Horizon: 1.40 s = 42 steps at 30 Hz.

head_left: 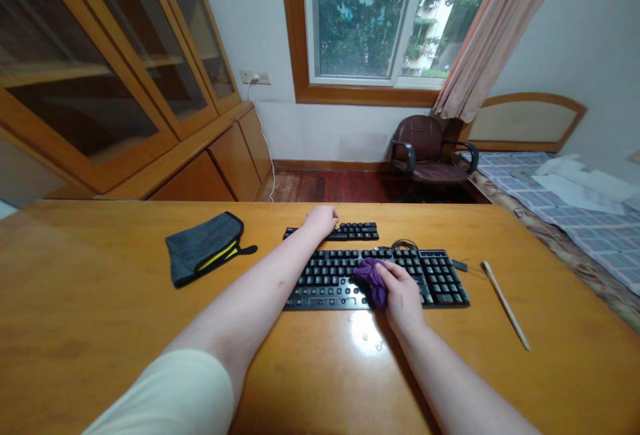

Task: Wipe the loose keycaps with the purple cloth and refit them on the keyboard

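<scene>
A black keyboard (320, 280) lies on the desk; its lower left rows show bare key sockets without caps, while the upper rows and number pad carry caps. My right hand (404, 296) is closed on a crumpled purple cloth (371, 279), which rests on the middle of the keyboard. Behind the keyboard, loose black keycaps (359, 230) stand in rows. My left hand (321, 220) reaches over these rows with its fingers curled down; its fingertips are largely hidden, so what they hold does not show.
On the left lies a folded grey cloth (203, 248) with a yellow inside and black edging. A thin pale stick (506, 306) lies right of the keyboard, near a small dark tag (459, 266). A coiled black cable (404, 244) sits behind the keyboard. Beyond the desk (125, 348) stands a chair (425, 148).
</scene>
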### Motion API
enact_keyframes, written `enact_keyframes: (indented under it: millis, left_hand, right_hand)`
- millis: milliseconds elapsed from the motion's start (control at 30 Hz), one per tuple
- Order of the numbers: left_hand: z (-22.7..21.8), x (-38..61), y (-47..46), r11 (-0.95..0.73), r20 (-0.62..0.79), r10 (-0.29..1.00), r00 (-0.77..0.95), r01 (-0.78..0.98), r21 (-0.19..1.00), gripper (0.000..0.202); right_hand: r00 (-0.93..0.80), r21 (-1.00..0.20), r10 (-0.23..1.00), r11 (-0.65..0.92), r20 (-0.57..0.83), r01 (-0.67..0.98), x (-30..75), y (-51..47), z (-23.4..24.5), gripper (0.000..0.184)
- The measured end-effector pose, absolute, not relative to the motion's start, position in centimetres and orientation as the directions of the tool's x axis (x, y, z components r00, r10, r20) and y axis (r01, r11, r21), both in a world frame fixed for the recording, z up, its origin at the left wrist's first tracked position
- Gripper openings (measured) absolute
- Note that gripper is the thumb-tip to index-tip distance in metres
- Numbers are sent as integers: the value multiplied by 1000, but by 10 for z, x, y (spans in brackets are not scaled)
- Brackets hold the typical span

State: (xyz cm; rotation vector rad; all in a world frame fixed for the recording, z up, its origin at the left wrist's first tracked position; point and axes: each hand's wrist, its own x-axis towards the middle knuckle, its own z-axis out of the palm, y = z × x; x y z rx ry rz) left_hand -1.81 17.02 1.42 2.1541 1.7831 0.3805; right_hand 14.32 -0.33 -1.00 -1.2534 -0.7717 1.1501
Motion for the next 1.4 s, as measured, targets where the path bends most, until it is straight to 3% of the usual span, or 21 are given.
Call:
enact_keyframes:
  millis: [167, 300, 533, 667, 933, 1067, 1233, 1400]
  left_hand:
    - [28, -26, 156, -193, 139, 980, 140, 820, 539, 22]
    - [34, -33, 124, -220, 209, 974, 92, 620, 753, 15]
    - [28, -41, 54, -46, 29, 998, 61, 286, 957, 19]
    - [27, -38, 25, 81, -99, 989, 110, 155, 985, 24]
    - [13, -24, 6, 172, -142, 978, 151, -205, 964, 27]
    - [9, -22, 3, 194, -163, 973, 163, -200, 960, 26]
    - [11, -20, -2, 180, -156, 971, 179, -124, 976, 25]
    - [10, -18, -5, 168, -150, 976, 157, -111, 980, 18]
  right_hand:
    - [291, -964, 947, -59, -136, -260, 143, -2, -13, 33]
    - [309, -970, 943, -51, -126, -238, 143, -2, -10, 32]
    - [239, -983, 971, 21, -24, -185, 141, -4, 1, 28]
    - [134, -980, 991, 27, 1, -196, 138, -5, 5, 35]
    - [-70, -989, 997, 8, 18, -146, 138, -9, 1, 39]
    - [-83, -998, 996, 17, 21, -58, 138, -9, -1, 36]
    - [-98, -981, 984, 159, 148, 114, 139, -8, -2, 24]
    - [-84, -968, 977, 207, 197, 140, 140, -10, -1, 9]
